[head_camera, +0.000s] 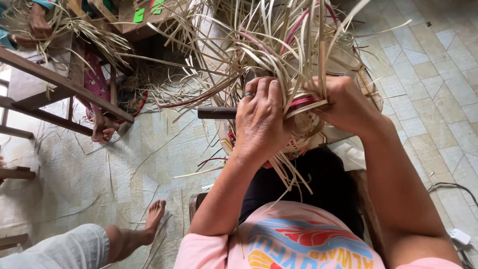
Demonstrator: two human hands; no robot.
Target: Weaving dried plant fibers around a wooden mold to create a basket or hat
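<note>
Gripping a half-woven basket of pale tan straw strips (303, 124) over the lap, the left hand (260, 117) curls closed around its loose strands while the right hand (346, 104) pinches a pink strip (303, 101). A dark tool handle (216, 113) juts out beside the left hand; someone's bare foot (154, 215) rests on the floor (438, 69).

Both bare forearms rise from the bottom of the view, the left from about 7 o'clock and the right from about 5 o'clock, converging just above centre with elbows bent and spread apart. The left hand (261, 117) shows its back to the camera, knuckles toward 12 o'clock, fingers curled closed in a grip and a dark ring on one finger. The right hand (346, 104), near it at its 3 o'clock, is also clenched, wrist bent inward so the fist turns toward 9 o'clock, thumb side facing the left hand.
</note>
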